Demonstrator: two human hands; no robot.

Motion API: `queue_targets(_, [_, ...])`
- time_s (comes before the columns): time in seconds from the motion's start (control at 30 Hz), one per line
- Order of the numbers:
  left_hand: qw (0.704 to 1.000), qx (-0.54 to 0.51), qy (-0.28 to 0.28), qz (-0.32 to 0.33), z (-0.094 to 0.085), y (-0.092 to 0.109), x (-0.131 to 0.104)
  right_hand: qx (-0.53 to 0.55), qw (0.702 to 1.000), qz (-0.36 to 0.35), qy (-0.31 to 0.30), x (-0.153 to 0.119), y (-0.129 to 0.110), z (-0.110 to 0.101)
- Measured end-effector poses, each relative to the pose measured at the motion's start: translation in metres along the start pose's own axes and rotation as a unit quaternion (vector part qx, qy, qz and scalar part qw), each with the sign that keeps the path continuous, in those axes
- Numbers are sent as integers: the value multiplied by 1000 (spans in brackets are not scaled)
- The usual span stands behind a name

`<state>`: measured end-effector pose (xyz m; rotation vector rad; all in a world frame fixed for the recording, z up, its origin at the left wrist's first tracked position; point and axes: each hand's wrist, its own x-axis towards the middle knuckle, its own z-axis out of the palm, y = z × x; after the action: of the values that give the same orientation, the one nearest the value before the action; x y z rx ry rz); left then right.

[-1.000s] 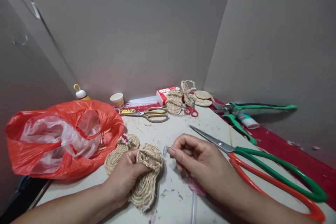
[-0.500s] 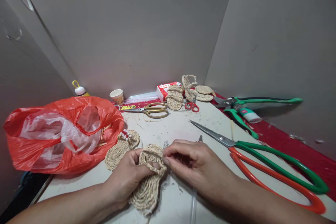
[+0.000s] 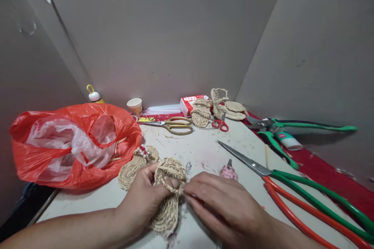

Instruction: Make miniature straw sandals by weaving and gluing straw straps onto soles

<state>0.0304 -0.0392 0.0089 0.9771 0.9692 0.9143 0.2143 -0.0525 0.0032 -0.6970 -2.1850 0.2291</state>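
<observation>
My left hand [image 3: 143, 192] is closed around a small woven straw slipper [image 3: 166, 218], its thumb pushed under the braided strap. The slipper is tilted up, with its rounded end away from me. At the strap's right end, my right hand [image 3: 214, 198] pinches with thumb and forefinger. What lies between those fingertips is too small to make out. Left of the slipper lies a second straw slipper [image 3: 128, 173] with red and white beads [image 3: 143, 151] on its strap. A pink-wrapped pointed tool [image 3: 229, 172] rests beyond my right hand.
Large scissors [image 3: 263, 171] with green and orange handles lie at right, near green-handled shears [image 3: 309, 125]. A red plastic bag [image 3: 82, 183] fills the left. Gold-handled scissors [image 3: 178, 126], small red scissors [image 3: 219, 124], a paper cup [image 3: 134, 106] and more straw slippers [image 3: 201, 113] line the back.
My right hand has shifted lower and turned more knuckles-up, its fingertips now at the strap's end. The pink-wrapped tool shows more fully. The view has swung slightly to the left.
</observation>
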Motion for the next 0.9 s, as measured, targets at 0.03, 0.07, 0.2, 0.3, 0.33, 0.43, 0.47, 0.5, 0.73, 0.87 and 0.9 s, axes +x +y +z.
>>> queue_targets(0.03, [1000, -2, 1, -1, 0, 0, 0, -13, 1000, -6, 0, 0, 0, 0])
queue_targets(0.07, [1000, -5, 2, -3, 0, -1, 0, -27, 1000, -6, 2, -1, 0, 0])
queue_targets(0.2, [1000, -14, -7, -3, 0, 0, -1, -82, 996, -26, -10, -3, 0, 2])
queue_targets(0.3, [1000, -14, -12, 1, 0, 0, -2, -72, 997, -26, 7, -3, 0, 4])
queue_targets(0.33, [1000, -12, -11, 2, 0, 0, -2, -56, 998, -9, 20, -3, 0, 5])
queue_targets(0.43, [1000, 3, -11, 22, 0, 0, -3, -7, 997, 61, 38, 0, -1, 5])
queue_targets(0.47, [1000, 7, -13, 27, 0, 0, -3, 5, 996, 79, 41, 2, -1, 5])
queue_targets(0.5, [1000, 8, -16, 25, 0, 0, -3, 12, 994, 96, 44, 3, -2, 5])
queue_targets(0.73, [999, -34, -9, -23, 0, 4, -4, 66, 978, 190, 49, 9, -3, 4])
queue_targets(0.87, [999, -35, -10, -28, -2, 3, -3, 86, 973, 208, 52, 9, -3, 4])
queue_targets(0.9, [999, -34, -11, -28, -2, 3, -3, 91, 972, 212, 51, 9, -3, 3])
